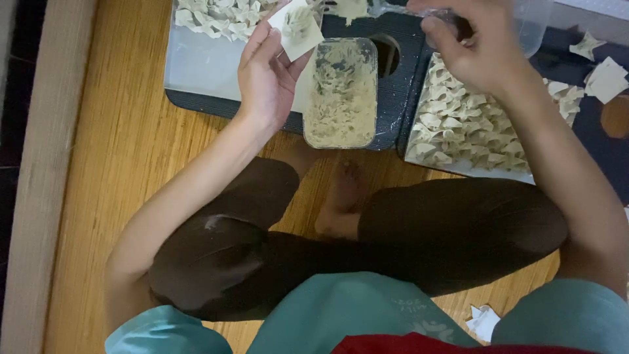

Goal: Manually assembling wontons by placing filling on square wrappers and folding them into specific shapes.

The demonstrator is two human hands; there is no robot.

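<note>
Filling sits in a rectangular clear container (341, 92) on the far side of the person's crossed legs, its long axis running near to far, resting on a dark tray (393, 85) on the wooden floor (118, 164). The left hand (265, 78) lies just left of that container, palm up and fingers loosely cupped, supporting a square dumpling wrapper (298, 27) with a dab of filling on it; the wrapper tilts out over the container's far left corner. The right hand (475, 42) is farther right and a little farther away, fingers curled closed around something thin at the top edge of the view; what it pinches cannot be told for sure, since it is partly cut off and blurred. So the container lies between the two hands, closer to the left one, and the wrapper lies to the left of the right hand, across the container's far end. A white tray of folded dumplings (458, 124) lies near and below the right hand, to the right of the container, and another batch of folded dumplings (216, 16) lies on a pale board at the far left. Loose wrapper scraps (606, 78) lie at the far right.
</note>
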